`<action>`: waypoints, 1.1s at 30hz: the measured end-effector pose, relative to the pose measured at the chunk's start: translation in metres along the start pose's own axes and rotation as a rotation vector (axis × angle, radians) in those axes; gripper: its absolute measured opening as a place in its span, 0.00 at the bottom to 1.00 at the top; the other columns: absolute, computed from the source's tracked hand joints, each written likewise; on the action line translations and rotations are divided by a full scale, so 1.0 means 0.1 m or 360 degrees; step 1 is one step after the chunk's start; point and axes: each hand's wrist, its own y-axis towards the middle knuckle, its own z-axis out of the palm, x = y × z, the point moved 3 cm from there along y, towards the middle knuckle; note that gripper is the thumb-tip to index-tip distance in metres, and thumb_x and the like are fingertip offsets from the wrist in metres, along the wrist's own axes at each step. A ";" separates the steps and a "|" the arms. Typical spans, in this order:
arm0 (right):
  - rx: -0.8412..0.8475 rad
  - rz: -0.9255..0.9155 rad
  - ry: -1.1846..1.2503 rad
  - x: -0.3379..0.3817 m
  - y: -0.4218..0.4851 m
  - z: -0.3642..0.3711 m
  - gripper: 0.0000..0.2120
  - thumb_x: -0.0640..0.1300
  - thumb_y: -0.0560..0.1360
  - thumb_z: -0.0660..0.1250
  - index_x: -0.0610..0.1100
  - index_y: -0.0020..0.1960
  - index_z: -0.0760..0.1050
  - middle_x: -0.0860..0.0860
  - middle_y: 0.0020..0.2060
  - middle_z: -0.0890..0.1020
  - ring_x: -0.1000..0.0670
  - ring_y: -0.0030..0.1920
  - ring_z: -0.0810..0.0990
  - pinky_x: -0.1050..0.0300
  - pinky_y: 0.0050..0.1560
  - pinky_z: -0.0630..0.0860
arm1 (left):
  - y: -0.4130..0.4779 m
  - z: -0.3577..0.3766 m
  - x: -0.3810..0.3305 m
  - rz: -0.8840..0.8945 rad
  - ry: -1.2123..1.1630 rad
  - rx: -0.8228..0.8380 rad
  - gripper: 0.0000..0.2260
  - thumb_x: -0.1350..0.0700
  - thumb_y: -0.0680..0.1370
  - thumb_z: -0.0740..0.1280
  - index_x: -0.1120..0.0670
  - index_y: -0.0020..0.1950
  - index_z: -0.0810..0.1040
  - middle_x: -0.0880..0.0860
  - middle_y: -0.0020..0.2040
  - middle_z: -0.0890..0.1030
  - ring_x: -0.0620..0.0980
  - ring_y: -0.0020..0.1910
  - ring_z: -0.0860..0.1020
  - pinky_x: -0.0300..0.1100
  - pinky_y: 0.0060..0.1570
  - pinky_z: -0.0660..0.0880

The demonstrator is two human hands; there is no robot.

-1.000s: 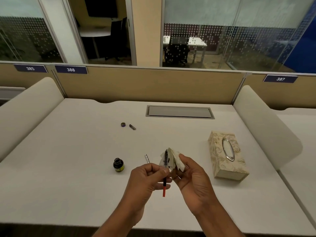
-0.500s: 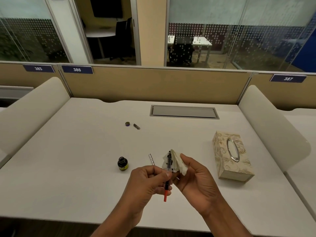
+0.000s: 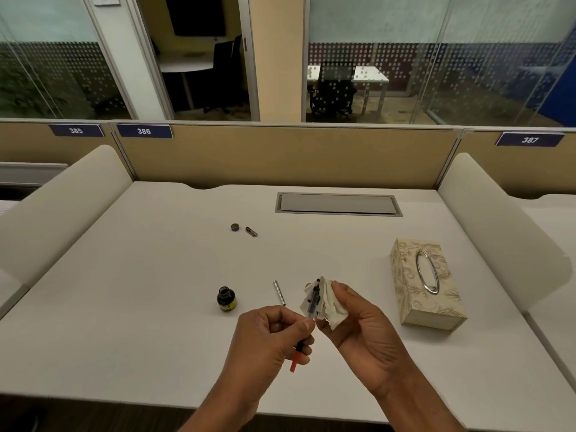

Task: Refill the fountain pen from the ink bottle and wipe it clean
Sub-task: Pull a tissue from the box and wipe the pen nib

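Observation:
My left hand (image 3: 274, 335) grips the fountain pen's inner part (image 3: 312, 302), a clear ink-filled tube with a red end sticking out below my fingers. The pen's upper end lies inside a crumpled white tissue (image 3: 327, 302) with dark ink stains, which my right hand (image 3: 361, 325) holds around it. The open ink bottle (image 3: 226, 299) stands upright on the desk, left of my hands. A silver pen barrel (image 3: 279, 293) lies between the bottle and the tissue.
The bottle cap (image 3: 235, 227) and a small dark pen piece (image 3: 251, 231) lie farther back on the white desk (image 3: 140, 275). A patterned tissue box (image 3: 425, 283) stands at the right. Curved side dividers flank the desk, and a grey cable hatch (image 3: 338, 204) sits at the back.
The hands stay together at the pen and tissue; the pen has slid a little deeper into the tissue and my left hand sits higher on it. The view has shifted slightly.

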 end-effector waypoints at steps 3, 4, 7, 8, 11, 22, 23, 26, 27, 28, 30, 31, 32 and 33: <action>-0.0031 0.0007 0.0095 0.02 -0.02 -0.01 0.19 0.41 0.74 0.70 0.32 0.61 0.79 0.35 0.59 0.82 0.41 0.55 0.83 0.46 0.61 0.78 | -0.02 0.02 -0.01 0.0009 0.0013 -0.0005 0.04 0.59 0.76 0.75 0.59 0.43 0.86 0.58 0.37 0.87 0.53 0.35 0.86 0.42 0.38 0.83; -0.0048 0.0017 0.0146 0.02 -0.01 -0.02 0.21 0.42 0.76 0.70 0.31 0.64 0.77 0.36 0.61 0.82 0.41 0.54 0.83 0.47 0.59 0.80 | -0.02 0.03 -0.02 0.0010 0.0020 -0.0009 0.04 0.59 0.76 0.75 0.59 0.43 0.86 0.57 0.37 0.87 0.53 0.35 0.86 0.42 0.38 0.83; -0.0054 0.0124 0.0286 0.03 -0.03 -0.06 0.23 0.47 0.78 0.67 0.32 0.67 0.74 0.35 0.65 0.79 0.39 0.59 0.82 0.45 0.63 0.78 | -0.03 0.05 -0.04 0.0019 0.0050 -0.0025 0.04 0.59 0.76 0.75 0.59 0.43 0.86 0.56 0.37 0.88 0.53 0.34 0.86 0.42 0.38 0.83; -0.0018 0.0175 0.0326 0.03 -0.04 -0.07 0.25 0.47 0.78 0.69 0.33 0.68 0.74 0.34 0.66 0.79 0.38 0.61 0.81 0.44 0.66 0.75 | -0.03 0.05 -0.05 0.0025 0.0063 -0.0028 0.04 0.58 0.76 0.75 0.58 0.44 0.86 0.56 0.36 0.88 0.53 0.34 0.86 0.42 0.38 0.84; 0.0181 0.0235 0.0365 0.05 -0.07 -0.08 0.29 0.38 0.64 0.82 0.31 0.63 0.79 0.34 0.64 0.80 0.36 0.60 0.83 0.43 0.68 0.73 | -0.04 0.07 -0.07 0.0042 0.0088 -0.0028 0.04 0.58 0.76 0.75 0.59 0.44 0.86 0.56 0.36 0.88 0.53 0.34 0.86 0.42 0.38 0.84; 0.0190 0.0155 0.0318 0.10 -0.05 -0.15 0.36 0.37 0.56 0.86 0.33 0.61 0.78 0.34 0.60 0.82 0.36 0.58 0.83 0.41 0.59 0.81 | -0.11 0.18 -0.10 0.0277 0.0338 -0.0115 0.06 0.53 0.74 0.77 0.53 0.40 0.85 0.52 0.34 0.86 0.51 0.34 0.86 0.39 0.35 0.83; 0.0184 0.0166 0.0352 0.11 -0.05 -0.16 0.36 0.38 0.55 0.87 0.33 0.61 0.78 0.34 0.60 0.81 0.36 0.59 0.82 0.40 0.62 0.79 | -0.12 0.19 -0.09 0.0306 0.0380 -0.0125 0.06 0.52 0.74 0.77 0.51 0.39 0.85 0.52 0.34 0.86 0.50 0.35 0.86 0.38 0.34 0.82; 0.0197 0.0177 0.0301 0.12 -0.06 -0.18 0.32 0.39 0.53 0.88 0.33 0.55 0.83 0.36 0.59 0.82 0.39 0.62 0.80 0.39 0.70 0.72 | -0.12 0.22 -0.07 0.0409 0.0476 -0.0120 0.06 0.49 0.74 0.76 0.49 0.39 0.84 0.51 0.33 0.85 0.53 0.35 0.84 0.46 0.37 0.84; 0.0214 0.0160 0.0243 0.13 -0.08 -0.17 0.31 0.38 0.54 0.88 0.33 0.54 0.83 0.37 0.60 0.82 0.40 0.62 0.80 0.40 0.71 0.71 | -0.13 0.22 -0.07 0.0448 0.0492 -0.0112 0.07 0.48 0.75 0.75 0.49 0.39 0.84 0.52 0.32 0.84 0.54 0.33 0.82 0.46 0.37 0.83; 0.0230 0.0129 0.0180 0.14 -0.09 -0.18 0.31 0.38 0.54 0.87 0.32 0.55 0.83 0.37 0.59 0.83 0.40 0.60 0.82 0.42 0.67 0.75 | -0.14 0.23 -0.07 0.0493 0.0507 -0.0103 0.09 0.48 0.75 0.75 0.50 0.39 0.83 0.53 0.31 0.82 0.53 0.30 0.78 0.45 0.35 0.80; 0.0254 0.0064 0.0066 0.17 -0.12 -0.17 0.30 0.37 0.55 0.87 0.31 0.54 0.83 0.37 0.53 0.85 0.42 0.51 0.87 0.47 0.56 0.83 | -0.16 0.24 -0.08 0.0579 0.0555 -0.0093 0.11 0.48 0.76 0.74 0.51 0.37 0.80 0.51 0.28 0.76 0.44 0.27 0.69 0.40 0.31 0.71; 0.0273 0.0044 0.0022 0.19 -0.13 -0.17 0.29 0.38 0.56 0.86 0.30 0.54 0.83 0.37 0.51 0.86 0.43 0.49 0.87 0.48 0.56 0.83 | -0.17 0.24 -0.09 0.0613 0.0588 -0.0089 0.12 0.49 0.76 0.74 0.51 0.36 0.79 0.49 0.27 0.74 0.42 0.27 0.67 0.38 0.31 0.69; 0.0291 0.0026 -0.0032 0.20 -0.13 -0.17 0.27 0.38 0.58 0.85 0.31 0.54 0.83 0.38 0.51 0.86 0.43 0.51 0.87 0.50 0.57 0.83 | -0.18 0.24 -0.10 0.0644 0.0630 -0.0086 0.12 0.50 0.77 0.74 0.50 0.35 0.79 0.47 0.27 0.74 0.41 0.27 0.68 0.36 0.30 0.68; 0.0298 0.0008 -0.0085 0.20 -0.13 -0.18 0.25 0.39 0.61 0.84 0.32 0.54 0.83 0.38 0.52 0.86 0.43 0.53 0.86 0.51 0.56 0.83 | -0.19 0.25 -0.11 0.0676 0.0675 -0.0086 0.12 0.50 0.77 0.74 0.49 0.35 0.79 0.45 0.27 0.74 0.42 0.27 0.69 0.35 0.30 0.69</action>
